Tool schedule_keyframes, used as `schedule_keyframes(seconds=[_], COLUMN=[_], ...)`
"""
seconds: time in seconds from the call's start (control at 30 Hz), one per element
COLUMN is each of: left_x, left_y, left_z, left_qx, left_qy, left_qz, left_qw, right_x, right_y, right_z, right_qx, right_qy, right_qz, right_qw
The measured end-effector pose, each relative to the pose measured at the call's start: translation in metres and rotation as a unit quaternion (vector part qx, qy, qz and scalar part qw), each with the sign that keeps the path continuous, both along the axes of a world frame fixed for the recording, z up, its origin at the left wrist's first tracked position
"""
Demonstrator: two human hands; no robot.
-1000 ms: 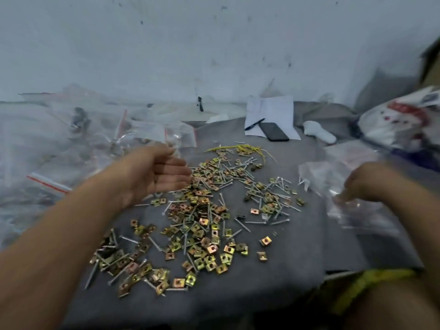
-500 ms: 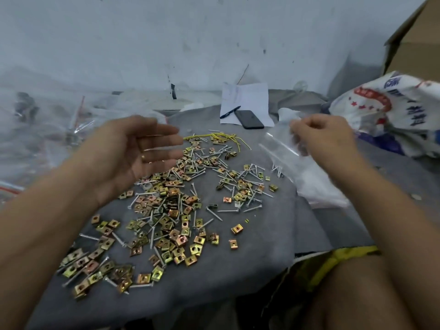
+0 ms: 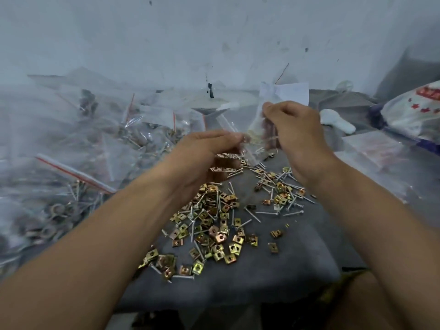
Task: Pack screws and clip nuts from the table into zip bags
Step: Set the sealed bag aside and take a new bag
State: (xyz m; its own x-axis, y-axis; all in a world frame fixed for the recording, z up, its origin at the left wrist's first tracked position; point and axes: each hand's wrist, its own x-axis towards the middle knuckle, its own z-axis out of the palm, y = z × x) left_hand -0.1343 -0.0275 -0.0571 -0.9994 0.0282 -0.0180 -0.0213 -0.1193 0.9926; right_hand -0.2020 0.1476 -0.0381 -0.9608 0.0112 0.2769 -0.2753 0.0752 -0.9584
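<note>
A: Item one, hands?
B: Left hand [image 3: 202, 151], centre of frame, fingers curled, pinching the near edge of a clear zip bag [image 3: 252, 136]. Right hand [image 3: 295, 132], just right of centre, fingers closed on the same bag's far side. Bag held in the air between them, above the table [image 3: 273, 270]; whether anything is inside it cannot be told.

A: Item two, loose stock?
B: Clip nuts [image 3: 214, 236], brass-coloured squares, spread across the grey table from lower centre up beneath the hands. Screws [image 3: 252, 214], silver, mixed among them, with a second cluster at centre right below the right wrist.

A: Item three, packed goods?
B: Filled zip bags [image 3: 78, 163], red-striped seals, heaped along the left side of the frame; contents blurred.

A: Sundries?
B: White paper sheet [image 3: 292, 94] at upper centre behind the right hand. Printed red-and-white sack [image 3: 414, 110] at the right edge. White lump [image 3: 338, 122] beside it, identity unclear.
</note>
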Motion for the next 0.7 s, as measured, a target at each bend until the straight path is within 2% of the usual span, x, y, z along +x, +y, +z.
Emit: schedule_keyframes(seconds=[0.07,0.13,0.17,0.23,0.3,0.37,0.47,0.6,0.7], left_x=[-0.001,-0.002,-0.003,-0.004,-0.004,-0.004,-0.003,0.001,0.006], left_y=[-0.007,-0.011,-0.013,-0.014,-0.014,-0.015,-0.02,-0.028,-0.03], left_z=[-0.001,0.001,0.002,0.005,0.007,0.007,0.007,0.013,0.012], left_qx=[-0.015,-0.024,-0.026,-0.025,-0.015,-0.008,-0.046,-0.181,-0.277], left_qy=[0.008,0.016,0.017,0.014,0.013,0.021,0.037,0.082,0.051], left_qz=[0.038,0.076,0.095,0.127,0.15,0.157,0.138,0.13,0.093], left_qw=[0.999,0.997,0.995,0.991,0.988,0.987,0.989,0.971,0.955], right_x=[-0.004,0.0,0.005,0.016,0.027,0.033,0.035,0.031,0.028], right_y=[-0.004,-0.006,-0.008,-0.01,-0.016,-0.021,-0.024,-0.02,-0.015], right_z=[-0.001,-0.001,0.0,0.002,0.0,-0.002,-0.004,-0.003,-0.004], right_qx=[0.086,0.169,0.18,0.2,0.233,0.244,0.237,0.217,0.247], right_qy=[0.019,0.102,0.151,0.212,0.21,0.177,0.158,0.158,0.189], right_qz=[-0.06,-0.119,-0.107,-0.021,0.076,0.126,0.128,0.118,0.07], right_qw=[0.994,0.973,0.966,0.956,0.946,0.945,0.95,0.956,0.948])
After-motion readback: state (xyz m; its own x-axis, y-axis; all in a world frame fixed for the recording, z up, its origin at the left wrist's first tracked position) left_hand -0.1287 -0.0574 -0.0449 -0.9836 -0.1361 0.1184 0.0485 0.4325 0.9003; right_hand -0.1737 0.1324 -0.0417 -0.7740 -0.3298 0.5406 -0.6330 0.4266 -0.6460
